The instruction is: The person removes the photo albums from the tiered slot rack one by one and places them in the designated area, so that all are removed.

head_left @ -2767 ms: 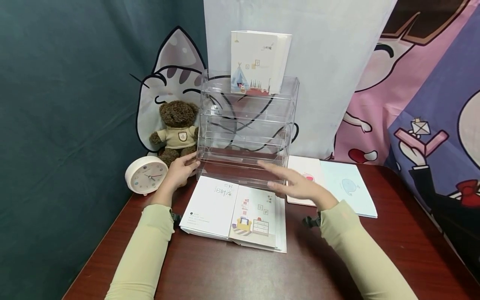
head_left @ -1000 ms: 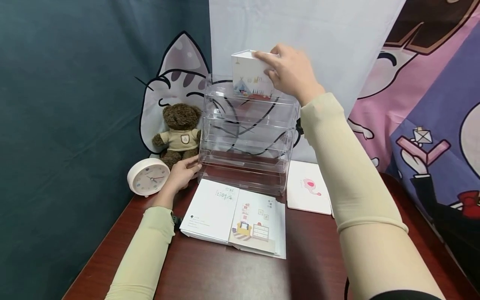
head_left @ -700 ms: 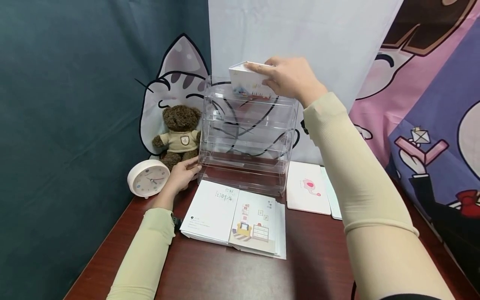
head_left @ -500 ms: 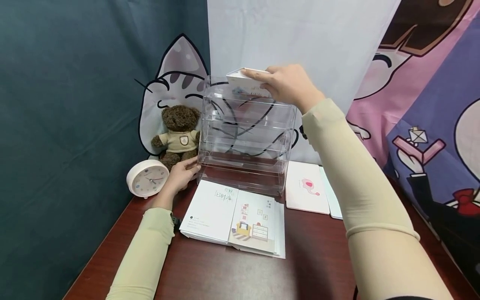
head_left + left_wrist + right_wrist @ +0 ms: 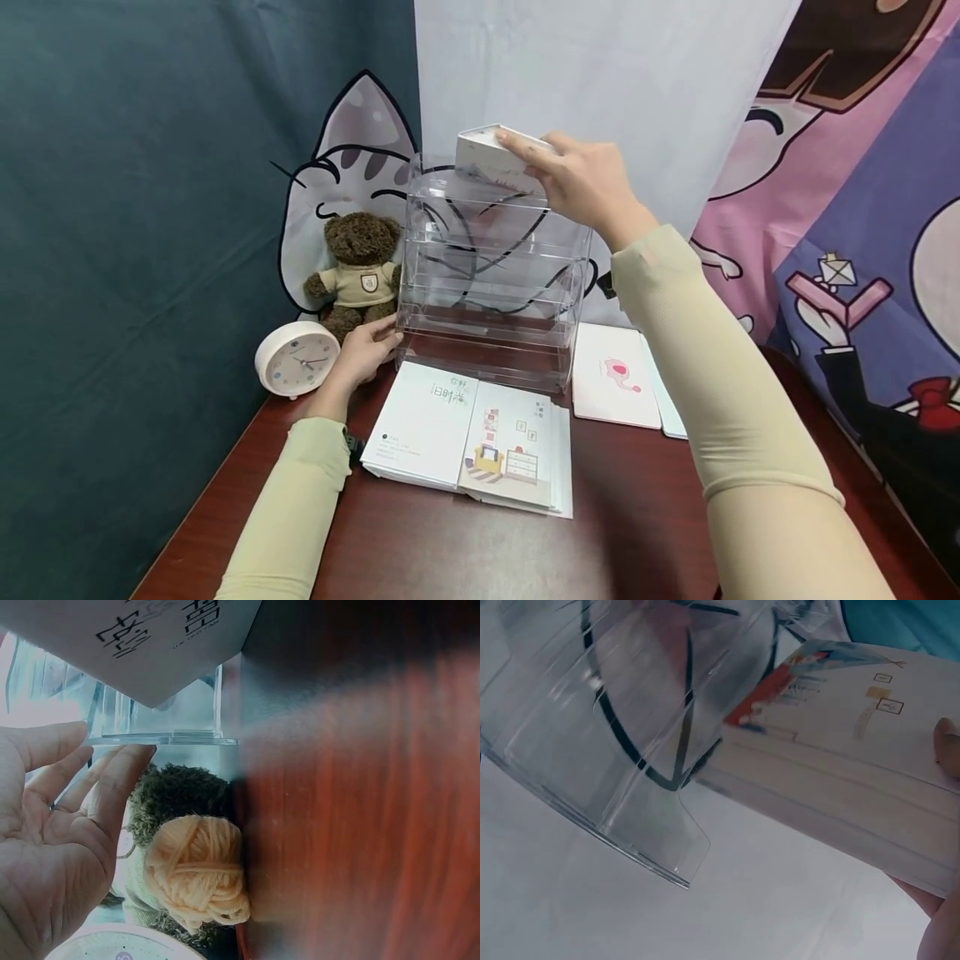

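My right hand [image 5: 588,179] grips a thick white book [image 5: 491,162] by its upper part at the top of a clear acrylic rack [image 5: 495,225]. In the right wrist view the book [image 5: 855,757] leans out from the rack, its cover up and page edges showing. My left hand [image 5: 365,350] touches the rack's lower left side, its fingers extended along the edge in the left wrist view. Below the rack an open book [image 5: 427,425] with white pages lies on the table, near my left hand.
A white alarm clock [image 5: 297,360] and a brown teddy bear [image 5: 362,258] stand left of the rack. A ball of yellow yarn [image 5: 196,866] sits by the bear. Right of the rack lie a booklet with a pink elephant [image 5: 615,383] and a pale blue booklet [image 5: 663,392].
My right hand has risen from above the table and taken hold of the book on the rack's top. The book has tipped forward. My left hand stays at the rack's side.
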`<state>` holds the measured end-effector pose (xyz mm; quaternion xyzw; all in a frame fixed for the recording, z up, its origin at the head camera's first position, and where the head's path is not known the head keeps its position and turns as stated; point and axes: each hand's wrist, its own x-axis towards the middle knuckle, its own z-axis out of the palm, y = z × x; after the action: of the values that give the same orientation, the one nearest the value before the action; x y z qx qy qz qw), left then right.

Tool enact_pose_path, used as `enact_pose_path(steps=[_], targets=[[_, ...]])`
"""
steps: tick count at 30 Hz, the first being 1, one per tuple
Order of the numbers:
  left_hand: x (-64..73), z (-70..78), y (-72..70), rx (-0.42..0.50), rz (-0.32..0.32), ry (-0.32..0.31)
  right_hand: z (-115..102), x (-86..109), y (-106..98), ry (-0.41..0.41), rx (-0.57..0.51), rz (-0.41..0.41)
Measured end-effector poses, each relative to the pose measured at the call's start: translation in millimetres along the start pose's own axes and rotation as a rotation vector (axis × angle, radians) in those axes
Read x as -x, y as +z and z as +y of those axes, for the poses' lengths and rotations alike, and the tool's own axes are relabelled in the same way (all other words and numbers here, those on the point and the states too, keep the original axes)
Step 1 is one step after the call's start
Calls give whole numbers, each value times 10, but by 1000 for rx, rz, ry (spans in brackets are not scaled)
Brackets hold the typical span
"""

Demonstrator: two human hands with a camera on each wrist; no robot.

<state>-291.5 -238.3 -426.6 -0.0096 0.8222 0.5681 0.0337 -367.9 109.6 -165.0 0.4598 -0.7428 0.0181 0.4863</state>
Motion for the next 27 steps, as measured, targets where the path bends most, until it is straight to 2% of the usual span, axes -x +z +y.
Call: enact_pose_path(steps=[6,11,17,23,27], targets=[[-5,-6,-3,-1,-2,-24,-68,92,-95,34,-42,112],[-22,-17,-11,-8,-3,-37,-118,170,-164,58,-71,159],[-30,-19,-20,-32,-5,-21,-197,286,-262,95,-135,223],[-40,-21,-26,-45,-3,-32,-283,479,-358,105,-167,249],[-53,-23,-17,-56,-1,-13,-331,634,-434,115,-187,239]])
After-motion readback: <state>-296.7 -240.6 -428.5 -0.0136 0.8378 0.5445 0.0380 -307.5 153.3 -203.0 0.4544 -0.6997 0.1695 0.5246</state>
